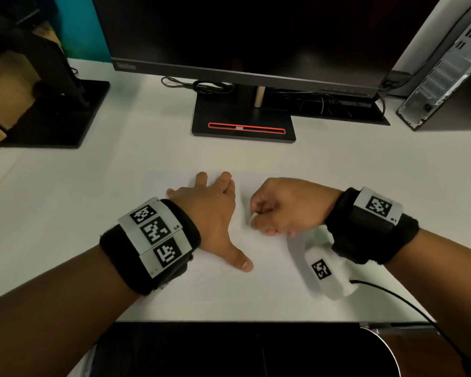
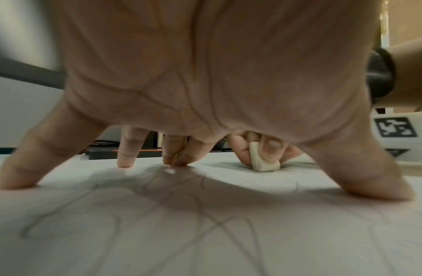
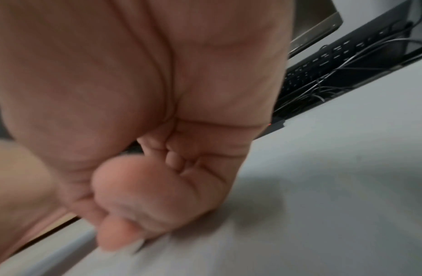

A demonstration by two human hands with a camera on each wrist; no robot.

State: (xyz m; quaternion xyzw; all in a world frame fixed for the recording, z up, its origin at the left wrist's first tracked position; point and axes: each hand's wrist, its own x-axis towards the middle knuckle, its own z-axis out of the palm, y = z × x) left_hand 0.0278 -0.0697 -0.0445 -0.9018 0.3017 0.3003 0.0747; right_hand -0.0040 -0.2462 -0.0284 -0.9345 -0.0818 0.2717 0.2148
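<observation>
A white sheet of paper [image 1: 272,270] with faint pencil scribbles [image 2: 157,220] lies on the white desk. My left hand [image 1: 212,210] presses flat on the paper, fingers spread and straight, thumb pointing toward me. My right hand [image 1: 283,208] is curled beside it, to the right, pinching a small off-white eraser [image 2: 264,160] whose lower end touches the paper. In the head view only a sliver of the eraser [image 1: 253,216] shows between the fingers. The right wrist view is blurred and shows only curled fingers [image 3: 157,186] over the desk.
A black monitor [image 1: 242,36] on its stand [image 1: 242,123] stands behind the paper, with cables beside it. A computer tower [image 1: 446,72] is at the far right, a second black stand base [image 1: 57,115] at the left. The desk's front edge [image 1: 256,321] is near me.
</observation>
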